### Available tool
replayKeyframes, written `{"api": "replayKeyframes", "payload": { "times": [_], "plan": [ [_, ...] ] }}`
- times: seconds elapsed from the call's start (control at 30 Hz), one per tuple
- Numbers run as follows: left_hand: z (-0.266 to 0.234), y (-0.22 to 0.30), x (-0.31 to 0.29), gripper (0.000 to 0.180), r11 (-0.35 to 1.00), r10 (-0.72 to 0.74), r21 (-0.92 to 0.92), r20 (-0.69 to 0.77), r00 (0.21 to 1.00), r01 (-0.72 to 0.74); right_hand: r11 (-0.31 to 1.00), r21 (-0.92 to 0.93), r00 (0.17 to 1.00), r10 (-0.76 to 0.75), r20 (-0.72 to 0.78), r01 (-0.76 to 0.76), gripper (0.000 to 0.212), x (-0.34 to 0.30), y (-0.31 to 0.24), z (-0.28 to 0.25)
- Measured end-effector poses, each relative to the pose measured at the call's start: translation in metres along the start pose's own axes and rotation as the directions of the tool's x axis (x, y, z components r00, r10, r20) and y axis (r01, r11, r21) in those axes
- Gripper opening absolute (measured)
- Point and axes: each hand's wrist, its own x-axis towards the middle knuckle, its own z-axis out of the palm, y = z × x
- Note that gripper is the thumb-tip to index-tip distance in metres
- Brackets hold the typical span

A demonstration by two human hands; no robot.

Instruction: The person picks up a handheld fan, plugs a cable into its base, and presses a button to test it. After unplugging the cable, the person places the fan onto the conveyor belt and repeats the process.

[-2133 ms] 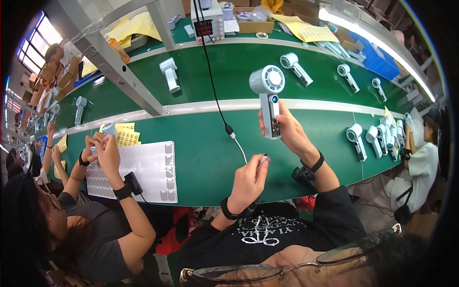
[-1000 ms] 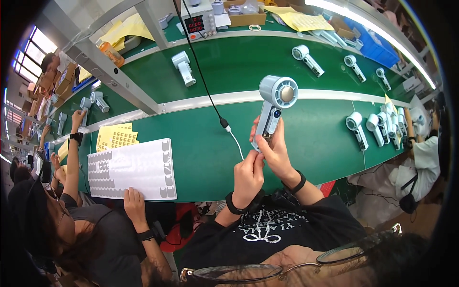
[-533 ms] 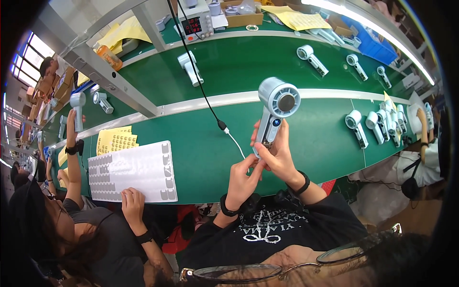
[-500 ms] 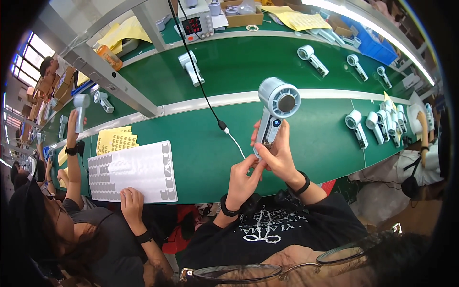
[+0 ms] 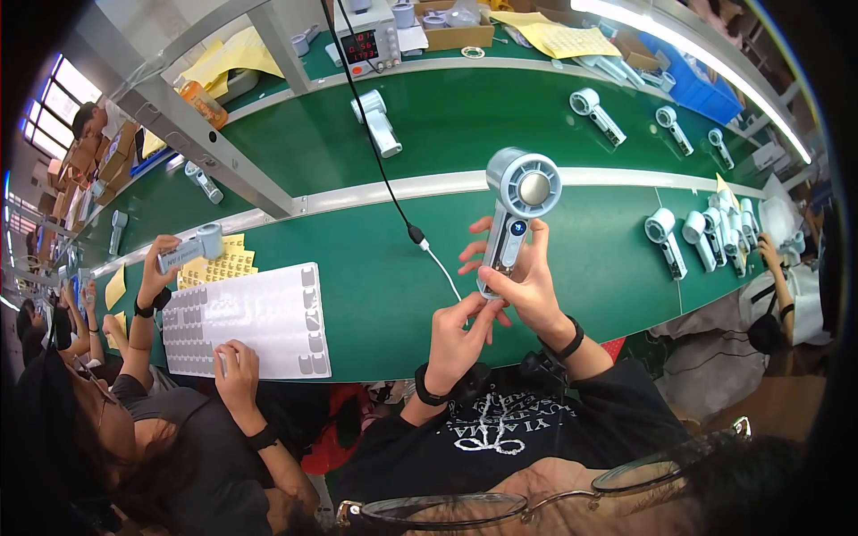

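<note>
Head view, looking down: a grey handheld fan (image 5: 514, 219) is held upright above the green desk (image 5: 375, 268), its round grille on top and its long handle running down towards the person. The right hand (image 5: 527, 290) is wrapped around the handle, thumb near a small lit blue button. The left hand (image 5: 460, 326) sits just below and to the left, its fingertips pinched at the base of the handle, where it is the nearer hand to the bottom end; whether it holds anything small cannot be told. A white cable (image 5: 442, 268) with a black plug lies on the desk just left of the fan. Further left, a co-worker's hand rests on a white sticker sheet (image 5: 250, 317). More fans (image 5: 702, 232) lie at the right
</note>
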Motion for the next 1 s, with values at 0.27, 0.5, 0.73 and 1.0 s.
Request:
{"api": "replayKeyframes", "payload": {
  "times": [0.27, 0.5, 0.73, 1.0],
  "plan": [
    [0.001, 0.001, -0.002, 0.013, 1.0, -0.016, 0.025, -0.054, 0.998, 0.017, 0.969, 0.177, 0.982, 0.184, -0.035, -0.175, 0.062, 0.004, 0.005, -0.003],
    [-0.009, -0.011, -0.013, 0.017, 0.999, -0.031, 0.023, -0.001, 1.0, 0.031, 0.976, 0.209, 0.991, -0.028, -0.131, 0.055, 0.04, 0.071, -0.015, -0.064],
    [-0.028, -0.009, -0.002, 0.018, 0.997, -0.032, 0.059, -0.148, 0.988, 0.041, 0.971, -0.204, 0.987, 0.097, -0.129, -0.123, 0.047, 0.144, 0.004, -0.142],
    [-0.027, -0.009, 0.002, 0.018, 0.992, -0.019, 0.119, -0.17, 0.985, 0.04, 0.214, -0.975, 0.986, -0.168, 0.017, 0.053, 0.057, 0.235, 0.079, -0.243]
  ]
}}
